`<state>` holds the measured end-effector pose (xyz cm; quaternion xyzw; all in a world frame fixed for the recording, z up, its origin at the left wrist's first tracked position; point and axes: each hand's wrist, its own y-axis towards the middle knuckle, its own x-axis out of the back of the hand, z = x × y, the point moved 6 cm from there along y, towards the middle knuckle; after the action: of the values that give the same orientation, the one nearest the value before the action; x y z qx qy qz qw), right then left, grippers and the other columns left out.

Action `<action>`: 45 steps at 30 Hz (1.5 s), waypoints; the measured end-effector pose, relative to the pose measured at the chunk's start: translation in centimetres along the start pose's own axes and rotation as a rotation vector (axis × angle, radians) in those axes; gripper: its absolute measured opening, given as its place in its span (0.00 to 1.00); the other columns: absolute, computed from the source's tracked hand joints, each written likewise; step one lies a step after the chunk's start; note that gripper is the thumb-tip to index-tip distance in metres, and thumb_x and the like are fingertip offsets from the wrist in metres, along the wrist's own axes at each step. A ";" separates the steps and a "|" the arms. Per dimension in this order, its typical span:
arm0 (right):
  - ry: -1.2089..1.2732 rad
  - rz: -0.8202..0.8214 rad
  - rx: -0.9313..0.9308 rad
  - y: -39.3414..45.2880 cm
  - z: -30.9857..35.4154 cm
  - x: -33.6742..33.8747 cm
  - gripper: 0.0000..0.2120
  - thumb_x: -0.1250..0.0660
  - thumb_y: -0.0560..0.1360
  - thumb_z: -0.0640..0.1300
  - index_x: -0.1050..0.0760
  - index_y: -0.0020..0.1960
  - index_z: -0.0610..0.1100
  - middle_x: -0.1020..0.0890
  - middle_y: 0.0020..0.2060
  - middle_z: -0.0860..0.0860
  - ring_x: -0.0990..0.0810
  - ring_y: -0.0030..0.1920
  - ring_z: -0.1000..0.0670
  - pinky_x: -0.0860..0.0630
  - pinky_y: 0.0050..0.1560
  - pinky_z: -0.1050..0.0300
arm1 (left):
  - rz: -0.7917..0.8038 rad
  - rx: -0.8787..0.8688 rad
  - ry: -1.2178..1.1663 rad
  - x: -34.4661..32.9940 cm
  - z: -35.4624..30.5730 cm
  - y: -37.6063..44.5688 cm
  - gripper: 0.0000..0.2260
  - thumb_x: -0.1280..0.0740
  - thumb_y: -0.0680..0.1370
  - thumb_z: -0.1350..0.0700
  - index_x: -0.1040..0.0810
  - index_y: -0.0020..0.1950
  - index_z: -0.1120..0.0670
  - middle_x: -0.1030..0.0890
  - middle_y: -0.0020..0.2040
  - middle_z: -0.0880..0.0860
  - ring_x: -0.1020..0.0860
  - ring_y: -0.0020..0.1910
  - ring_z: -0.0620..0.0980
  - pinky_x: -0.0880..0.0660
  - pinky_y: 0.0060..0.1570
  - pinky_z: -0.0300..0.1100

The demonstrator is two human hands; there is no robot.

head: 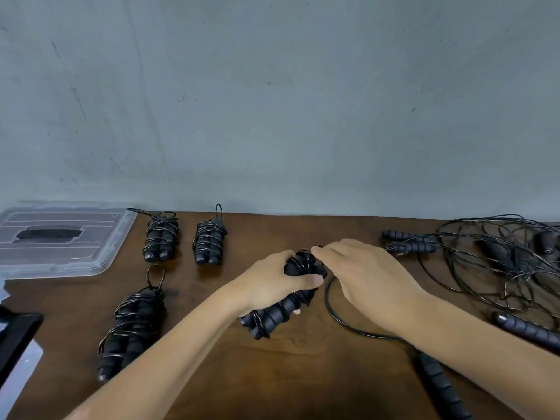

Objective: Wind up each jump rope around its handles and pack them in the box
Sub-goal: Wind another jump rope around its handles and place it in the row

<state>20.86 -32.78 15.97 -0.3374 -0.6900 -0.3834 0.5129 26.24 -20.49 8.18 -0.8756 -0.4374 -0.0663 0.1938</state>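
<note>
A: Far left, clear box [60, 237] at the worktop [212, 374] edge, lid seemingly still on; nothing packed. Beside it, three wound jump ropes [160, 236], each cord coiled around paired handles.

B: Risk there?

A: The loose end loops could spring free when lifted; coils would slacken.

B: Centre?

A: Left hand [272, 286] grips the fourth bundle [281, 298], fingers and thumb curled around handles and wraps. Right hand [363, 277] pinches cord at the bundle's top; its fingertips are hidden, so the exact pinch is a guess.

B: Hazard?

A: If the left grip eases, wraps slide off the handle ends.

B: Right side?

A: Trailing cord [348, 325] runs under the right forearm. Farther right, a tangle of unwound ropes [491, 256]. Pulling one out likely drags the others, maybe off the edge.
</note>
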 end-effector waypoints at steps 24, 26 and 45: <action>0.631 -0.731 -0.480 -9.6 -4.5 -5.0 0.13 0.31 0.79 0.31 0.17 0.59 0.43 0.17 0.58 0.51 0.22 0.63 0.57 0.28 0.66 0.65 | -0.037 -0.035 -0.689 -9.5 -0.4 1.4 0.27 0.38 0.79 0.36 0.19 0.62 0.58 0.15 0.51 0.68 0.17 0.43 0.63 0.18 0.46 0.55; 0.598 -0.753 -0.508 -10.6 -5.3 -5.7 0.13 0.30 0.78 0.33 0.17 0.61 0.41 0.17 0.60 0.52 0.22 0.64 0.56 0.30 0.71 0.57 | -0.089 -0.062 -0.683 -10.0 -1.1 1.5 0.21 0.37 0.82 0.42 0.19 0.58 0.58 0.15 0.48 0.67 0.17 0.39 0.59 0.18 0.40 0.51; 2.434 -0.822 -0.840 -17.0 -13.7 -10.6 0.23 0.44 0.83 0.50 0.42 0.78 0.54 0.21 0.68 0.43 0.22 0.68 0.43 0.31 0.74 0.42 | -0.226 -0.049 -0.495 -20.1 -6.2 4.5 0.10 0.37 0.85 0.49 0.16 0.54 0.48 0.14 0.49 0.60 0.16 0.41 0.55 0.17 0.46 0.56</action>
<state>14.97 -53.67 5.06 0.3129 0.3166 -0.7415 0.5020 17.90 -40.28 6.88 -0.8154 -0.5645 0.1177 0.0511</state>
